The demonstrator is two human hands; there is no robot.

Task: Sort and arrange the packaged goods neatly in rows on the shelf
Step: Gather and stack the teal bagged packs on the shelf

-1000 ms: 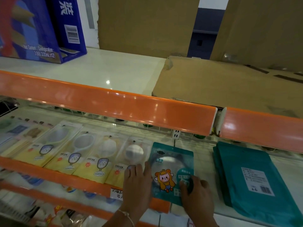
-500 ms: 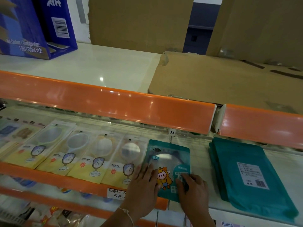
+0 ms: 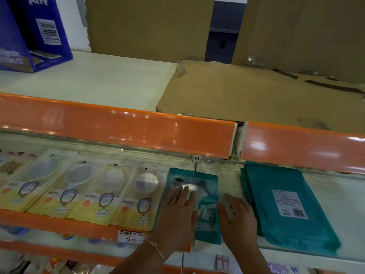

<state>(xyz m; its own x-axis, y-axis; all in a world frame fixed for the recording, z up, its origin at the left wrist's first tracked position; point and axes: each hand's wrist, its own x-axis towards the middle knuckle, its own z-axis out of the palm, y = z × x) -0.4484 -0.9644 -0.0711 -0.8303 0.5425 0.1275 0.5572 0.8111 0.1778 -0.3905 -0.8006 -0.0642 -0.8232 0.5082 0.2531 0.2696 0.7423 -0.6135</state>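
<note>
**Teal packet pressed into its place at the end of the row**

Head view: the left hand (image 3: pixel 177 212) lies flat on the teal packet (image 3: pixel 192 204), with straight, released fingers (image 3: pixel 173 194) that press it down on the shelf (image 3: pixel 335 204). A second ago this hand was lower and more to the left, with its fingertips at the edge of the neighbouring yellow packet; now it has slid up and covers the cartoon figure on the teal packet. The right hand (image 3: pixel 237 220) was on the lower right part of the packet; it is now at the packet's right edge, fingers loosely extended and blurred by motion, holding nothing that I can see.

The teal packet lies just beside the last of the yellow mirror packets (image 3: pixel 136 196), at the right end of that row, its lower edge hanging over the orange shelf strip (image 3: pixel 59 224). It seems to have gone slightly deeper into the shelf and closer to the yellow row. To the right, apart from it, lies a stack of teal pouches (image 3: pixel 284 206), back side up.

My judgement: this packet is nearly aligned, and the hands are only smoothing it. The stack of pouches probably waits next for sorting.
</note>
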